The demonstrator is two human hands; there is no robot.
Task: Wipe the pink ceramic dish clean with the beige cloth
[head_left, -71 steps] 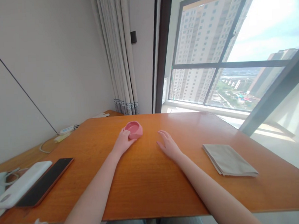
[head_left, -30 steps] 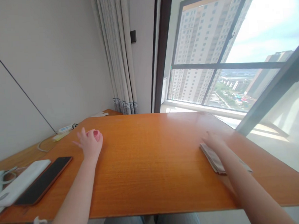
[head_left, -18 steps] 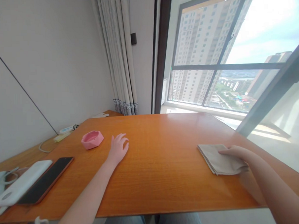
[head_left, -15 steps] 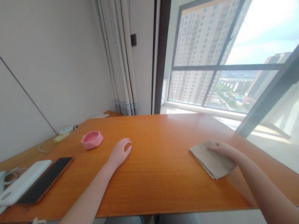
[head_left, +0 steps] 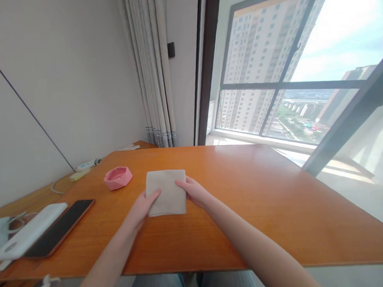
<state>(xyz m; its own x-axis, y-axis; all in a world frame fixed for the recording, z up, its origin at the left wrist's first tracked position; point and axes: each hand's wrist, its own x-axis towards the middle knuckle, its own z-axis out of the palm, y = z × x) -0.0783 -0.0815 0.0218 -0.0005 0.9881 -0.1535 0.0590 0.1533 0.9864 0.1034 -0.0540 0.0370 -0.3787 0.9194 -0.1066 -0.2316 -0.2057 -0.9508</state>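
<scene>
Down below the folded cloth [head_left: 170, 199], past the near edge of the wooden table [head_left: 246, 230], show the wearer's knees [head_left: 158, 286] in denim. Well to the cloth's left, and somewhat nearer the wearer, a white power bank [head_left: 30, 231] and a dark phone [head_left: 62, 227] lie side by side. The left hand [head_left: 144, 205] is clamped on the cloth's lower left side, thumb flat on its face and fingers mostly hidden behind; the right hand [head_left: 195, 192] pinches its right edge a little higher, thumb in front. The cloth itself is spread between them over the table, its face turned toward the wearer; whether its lower edge touches the wood I cannot tell. It looks light, soft and matte, so it should not slip or break, though its layers could slide apart or sag if held loosely; the side edges, with thumb on top and fingers beneath all the plies, seem the sound place to hold. Just beyond the cloth and to its left sits a pink faceted dish [head_left: 118, 179], apart from both hands. Farther off, behind the cloth, hangs a grey curtain [head_left: 153, 69].
</scene>
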